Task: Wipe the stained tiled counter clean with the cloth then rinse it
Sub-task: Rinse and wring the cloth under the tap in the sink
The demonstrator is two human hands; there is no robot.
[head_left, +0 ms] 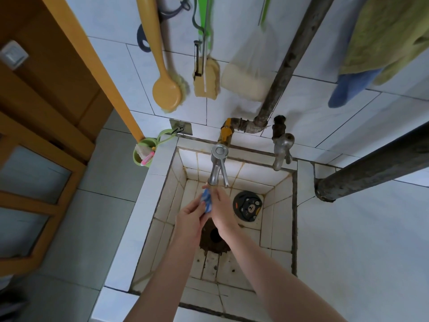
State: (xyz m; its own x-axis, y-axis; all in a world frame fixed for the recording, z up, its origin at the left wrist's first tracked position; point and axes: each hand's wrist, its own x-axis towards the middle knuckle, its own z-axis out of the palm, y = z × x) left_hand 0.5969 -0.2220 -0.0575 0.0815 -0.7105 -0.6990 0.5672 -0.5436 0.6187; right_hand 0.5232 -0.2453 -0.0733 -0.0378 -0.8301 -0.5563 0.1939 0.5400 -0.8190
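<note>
**Cloth held under the tap by both hands**

A small blue cloth (206,202) is gripped between the 2 hands inside the tiled sink (282,219). The left hand (189,219) is closed around the cloth's lower end, fingers curled over it. The right hand (221,210) is pressed against the cloth's other side, its fingers reaching up toward the spout; the cloth is pinched between it and the left hand.

Just above the hands the mouth of a chrome tap (216,166) is seen, nearly touching the cloth's upper end. Whether water is running cannot be told.

Below the hands, between the 2 forearms, a dark rusty drain hole (214,238) is set in the sink floor. To the right of the right hand a round black drain cover (247,205) with a bear face lies flat on the tiles.

Further right, a 2nd, older tap (282,147) is fixed on the wall above the sink's rim. To the left of the left hand, beyond the rim, a green cup (144,154) hangs from a hook. Above, well apart from the hands, a yellow brush (166,89) and sponges hang on the wall.
</note>
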